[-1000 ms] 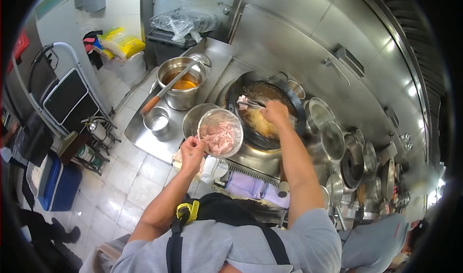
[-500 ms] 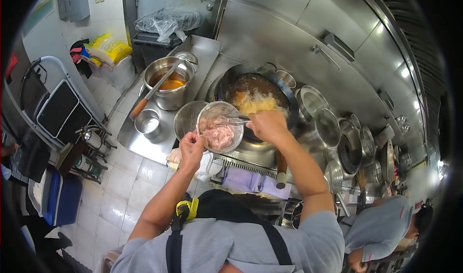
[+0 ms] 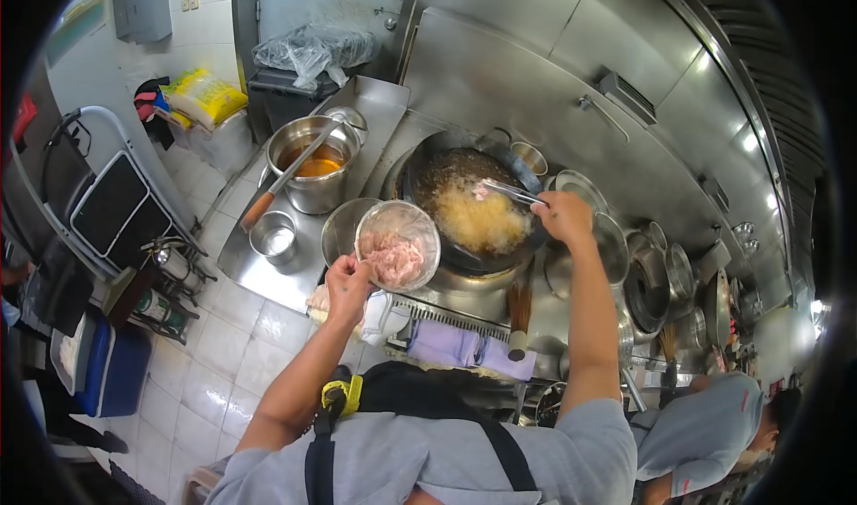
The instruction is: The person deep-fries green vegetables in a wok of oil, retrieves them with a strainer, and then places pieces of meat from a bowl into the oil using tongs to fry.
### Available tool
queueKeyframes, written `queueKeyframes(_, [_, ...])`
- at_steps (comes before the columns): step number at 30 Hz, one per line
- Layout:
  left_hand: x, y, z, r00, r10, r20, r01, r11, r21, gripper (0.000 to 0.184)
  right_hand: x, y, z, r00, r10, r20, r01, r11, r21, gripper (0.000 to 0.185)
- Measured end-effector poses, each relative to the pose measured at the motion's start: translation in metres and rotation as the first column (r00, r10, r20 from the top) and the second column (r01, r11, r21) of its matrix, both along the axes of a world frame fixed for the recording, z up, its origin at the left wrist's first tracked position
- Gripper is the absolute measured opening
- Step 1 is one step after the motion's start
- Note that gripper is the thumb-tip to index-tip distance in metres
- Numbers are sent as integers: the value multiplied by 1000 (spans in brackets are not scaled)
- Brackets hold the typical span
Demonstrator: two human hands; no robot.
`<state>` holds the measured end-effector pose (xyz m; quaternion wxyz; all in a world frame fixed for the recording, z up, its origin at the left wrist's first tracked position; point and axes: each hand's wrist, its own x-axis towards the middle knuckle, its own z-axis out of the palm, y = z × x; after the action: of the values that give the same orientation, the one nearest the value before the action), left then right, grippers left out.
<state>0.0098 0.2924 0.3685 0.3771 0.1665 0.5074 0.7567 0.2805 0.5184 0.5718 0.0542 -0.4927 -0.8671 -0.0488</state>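
My left hand (image 3: 348,282) grips the rim of a round bowl (image 3: 398,215) tilted toward me. Strips of raw pale-pink meat (image 3: 393,259) lie in it. My right hand (image 3: 566,217) is closed around metal tongs (image 3: 516,191), which reach over the dark wok (image 3: 428,161). A piece of pink meat (image 3: 483,188) sits between the tong tips, above bubbling oil. Golden food (image 3: 478,219) froths in the wok below. Behind the held bowl, a second metal bowl (image 3: 335,231) rests on the counter, partly hidden.
Left of the wok stands a pot of amber liquid (image 3: 314,170) with a wooden-handled ladle (image 3: 262,208) across it, beside a small metal cup (image 3: 274,235). Purple cloths (image 3: 446,339) and a bamboo brush (image 3: 520,307) lie at the stove front. A co-worker (image 3: 714,420) is at right.
My right hand has moved right and up, carrying the tongs from the bowl to above the wok with meat in them. The bowl has shifted slightly left.
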Motion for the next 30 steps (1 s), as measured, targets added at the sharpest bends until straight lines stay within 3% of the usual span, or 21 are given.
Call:
queueKeyframes(3, [-3,1,-11,1000,-2,-21,2,1000,9,16,19,61,-58,985,-118,126,112,992,53,27])
queueKeyframes(5, [0,-3,-10,1000,-9,-1,9,1000,20,16,30,85,-94,975,-216,58,212,975,64,29])
queueKeyframes(9, [-1,-5,-6,999,3,42,-4,1000,28,15,24,71,-70,959,-274,-77,280,957,76,34])
queueKeyframes(11, [-3,-7,-8,999,24,32,-25,1000,17,16,12,30,-24,979,-147,-140,171,969,177,40])
queueKeyframes(15, [-1,1,6,1000,15,9,-15,1000,8,19,0,-51,24,961,268,-60,-248,940,233,39])
queueKeyframes(17, [3,6,14,1000,4,23,-5,1000,16,18,-12,-88,22,934,335,122,-349,930,113,41])
queueKeyframes(19, [8,7,24,999,-36,3,36,999,18,17,-21,-111,5,894,412,177,-424,905,38,35])
queueKeyframes(22, [15,9,33,995,-80,-53,81,997,12,16,-33,-119,-26,870,463,167,-486,862,146,26])
queueKeyframes(26, [18,10,31,982,-164,-92,165,986,1,16,-30,-110,-40,842,523,132,-538,829,152,21])
queueKeyframes(29, [18,9,21,987,-162,-22,163,986,46,17,-19,-109,-21,884,442,154,-465,866,183,21])
queueKeyframes(30, [18,7,23,987,-160,8,160,986,55,18,-14,-110,-4,910,408,70,-414,899,145,22])
